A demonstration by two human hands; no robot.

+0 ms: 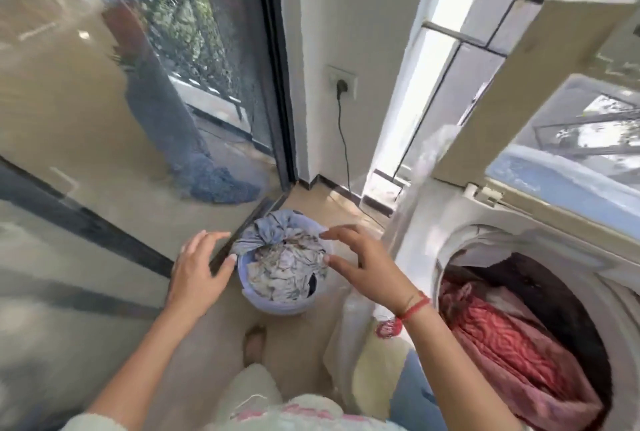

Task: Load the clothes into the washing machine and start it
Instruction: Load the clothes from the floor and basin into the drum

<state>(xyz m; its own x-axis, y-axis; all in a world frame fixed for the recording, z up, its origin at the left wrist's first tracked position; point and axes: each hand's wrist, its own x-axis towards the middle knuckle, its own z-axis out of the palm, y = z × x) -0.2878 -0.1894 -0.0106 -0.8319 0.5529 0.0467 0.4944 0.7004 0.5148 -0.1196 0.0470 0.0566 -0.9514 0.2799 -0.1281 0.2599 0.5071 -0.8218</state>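
A lavender laundry basket (277,306) stands on the floor, filled with a pale blue cloth (273,230) and a white patterned garment (287,268). My left hand (199,268) hovers open just left of the basket, fingers spread. My right hand (367,264) hovers open above the basket's right rim, a red thread on its wrist. Neither hand holds anything. On the right, the top-loading washing machine (433,223) has its lid (540,91) raised. Its drum holds a red patterned cloth (502,344) and a dark garment (519,278).
A glass sliding door (86,101) runs along the left, its dark frame (273,67) close behind the basket. A wall socket (343,82) with a plugged cord sits on the white wall. A clear plastic bag (349,337) and my foot (254,344) lie near the machine.
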